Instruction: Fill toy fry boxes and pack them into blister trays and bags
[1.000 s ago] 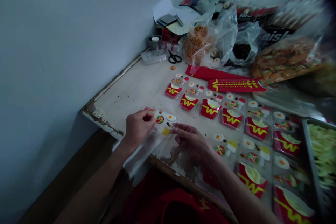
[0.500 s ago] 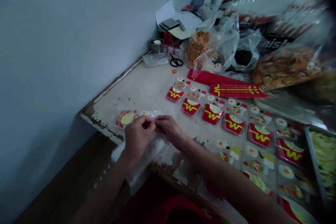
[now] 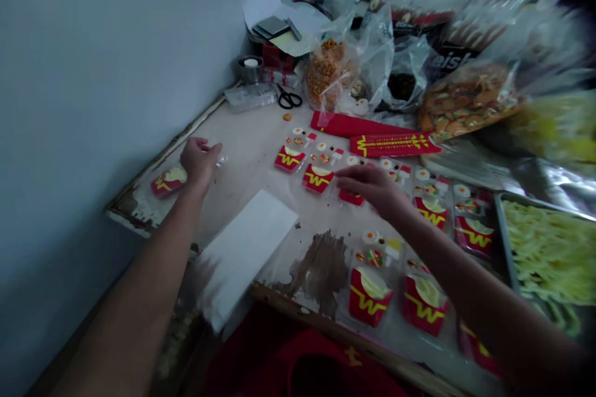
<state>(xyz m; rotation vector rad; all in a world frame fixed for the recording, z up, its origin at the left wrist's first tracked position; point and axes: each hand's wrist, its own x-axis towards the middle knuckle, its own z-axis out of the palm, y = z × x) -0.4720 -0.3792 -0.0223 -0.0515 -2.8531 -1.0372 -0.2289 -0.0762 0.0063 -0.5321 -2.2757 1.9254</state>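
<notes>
My left hand is at the table's left side with its fingers loosely curled and apart, beside a clear packet with a red and yellow fries-box piece inside. Clear film shows by its fingertips; whether they touch it I cannot tell. Over the row of similar packets on the right reaches my right hand, fingers stretched out and nothing held. It partly covers one red fries-box piece. Between the hands lies a white flat stack, its near end blurred past the table edge. Small egg and burger pieces sit in the packets.
A metal tray of pale yellow strips stands at right. Black scissors, a clear plastic box and red strips lie farther back. Bags of small pieces crowd the back. A wall borders the left.
My hands, earlier together at the near left, have separated: the left moved left beside the packet, the right moved right over the row. The white stack now shows plainly. The view has shifted.
</notes>
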